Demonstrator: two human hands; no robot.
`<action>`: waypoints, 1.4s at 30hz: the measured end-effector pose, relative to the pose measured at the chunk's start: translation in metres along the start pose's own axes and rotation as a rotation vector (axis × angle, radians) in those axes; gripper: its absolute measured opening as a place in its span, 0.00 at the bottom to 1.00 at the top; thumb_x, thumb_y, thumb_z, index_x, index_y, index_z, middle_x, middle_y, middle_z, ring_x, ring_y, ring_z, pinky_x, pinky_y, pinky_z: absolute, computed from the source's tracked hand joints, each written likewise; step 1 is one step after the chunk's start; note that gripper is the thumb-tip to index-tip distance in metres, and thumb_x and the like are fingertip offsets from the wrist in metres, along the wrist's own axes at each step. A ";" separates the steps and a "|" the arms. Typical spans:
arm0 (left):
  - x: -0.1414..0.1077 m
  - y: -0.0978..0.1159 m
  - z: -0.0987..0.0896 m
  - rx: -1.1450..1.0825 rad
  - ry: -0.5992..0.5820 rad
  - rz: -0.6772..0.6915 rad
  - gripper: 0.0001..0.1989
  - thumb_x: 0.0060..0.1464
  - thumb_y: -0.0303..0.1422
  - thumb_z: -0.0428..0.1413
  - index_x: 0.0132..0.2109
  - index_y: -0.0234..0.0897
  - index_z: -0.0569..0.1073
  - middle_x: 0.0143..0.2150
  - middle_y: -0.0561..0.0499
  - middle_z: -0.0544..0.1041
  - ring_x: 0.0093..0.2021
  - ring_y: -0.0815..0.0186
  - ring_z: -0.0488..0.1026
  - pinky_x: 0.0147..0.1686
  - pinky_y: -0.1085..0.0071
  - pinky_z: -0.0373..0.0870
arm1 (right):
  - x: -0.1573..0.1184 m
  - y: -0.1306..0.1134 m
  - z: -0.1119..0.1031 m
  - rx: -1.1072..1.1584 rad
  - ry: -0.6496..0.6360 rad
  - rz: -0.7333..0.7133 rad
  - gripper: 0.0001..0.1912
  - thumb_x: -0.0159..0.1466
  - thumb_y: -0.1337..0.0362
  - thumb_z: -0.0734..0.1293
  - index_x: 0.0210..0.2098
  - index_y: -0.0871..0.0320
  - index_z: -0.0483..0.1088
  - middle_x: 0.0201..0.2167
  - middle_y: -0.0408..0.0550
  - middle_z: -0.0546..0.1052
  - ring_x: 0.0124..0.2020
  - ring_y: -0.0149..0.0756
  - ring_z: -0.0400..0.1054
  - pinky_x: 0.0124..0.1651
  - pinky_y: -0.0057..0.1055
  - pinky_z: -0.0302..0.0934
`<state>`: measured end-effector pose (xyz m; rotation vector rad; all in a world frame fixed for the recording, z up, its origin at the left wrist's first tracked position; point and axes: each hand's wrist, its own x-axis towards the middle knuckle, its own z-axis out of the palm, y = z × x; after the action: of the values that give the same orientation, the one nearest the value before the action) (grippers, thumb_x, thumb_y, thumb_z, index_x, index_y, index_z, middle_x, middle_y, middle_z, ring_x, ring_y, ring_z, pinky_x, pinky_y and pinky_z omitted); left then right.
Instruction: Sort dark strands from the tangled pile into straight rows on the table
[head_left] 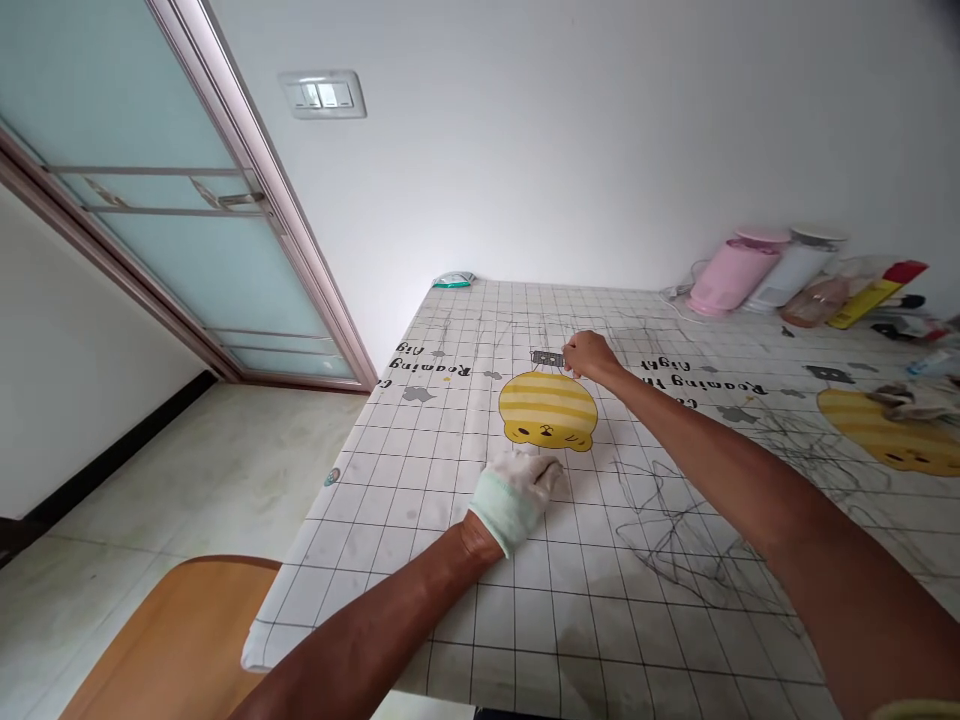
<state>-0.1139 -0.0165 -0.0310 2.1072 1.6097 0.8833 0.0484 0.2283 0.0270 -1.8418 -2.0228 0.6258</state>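
A white tablecloth [442,480] with a black grid and upside-down printed lettering covers the table. My left hand [523,490] wears a white knitted glove with a mint-green cuff. It rests on the cloth with its fingers curled in, just below a printed yellow striped cat [549,410]. My bare right hand [590,356] is at the cat's upper right, beside a small dark print, with its fingers bent and pressed together against the cloth. What either hand holds, if anything, is hidden.
Dark scribbles [694,555] mark the cloth on the right. By the wall stand a pink container [735,275], a white one [795,265] and a yellow-and-red box [874,297]. A crumpled cloth [922,400] lies at far right. A brown chair [180,640] is at lower left.
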 end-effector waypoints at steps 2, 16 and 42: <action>0.001 -0.001 0.000 0.004 0.001 -0.015 0.14 0.72 0.34 0.54 0.44 0.47 0.85 0.43 0.49 0.85 0.44 0.59 0.79 0.48 0.63 0.74 | 0.009 -0.003 0.001 -0.012 -0.018 0.008 0.12 0.71 0.68 0.68 0.30 0.63 0.76 0.23 0.56 0.80 0.21 0.34 0.70 0.28 0.30 0.64; 0.002 0.000 -0.010 0.055 0.021 -0.012 0.11 0.72 0.31 0.56 0.44 0.44 0.84 0.40 0.52 0.85 0.41 0.62 0.80 0.46 0.66 0.74 | 0.050 0.000 -0.019 -0.039 -0.025 0.040 0.09 0.71 0.68 0.71 0.33 0.65 0.77 0.23 0.55 0.79 0.24 0.36 0.74 0.31 0.28 0.68; 0.004 0.015 -0.003 0.237 -0.324 0.032 0.19 0.74 0.39 0.48 0.43 0.42 0.83 0.38 0.48 0.83 0.37 0.59 0.78 0.36 0.64 0.69 | -0.011 -0.129 0.063 0.051 -0.230 -0.257 0.13 0.73 0.69 0.67 0.30 0.61 0.72 0.30 0.54 0.84 0.20 0.29 0.72 0.24 0.25 0.62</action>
<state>-0.1041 -0.0173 -0.0178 2.2952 1.5733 0.3454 -0.0931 0.2032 0.0421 -1.5043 -2.3159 0.8361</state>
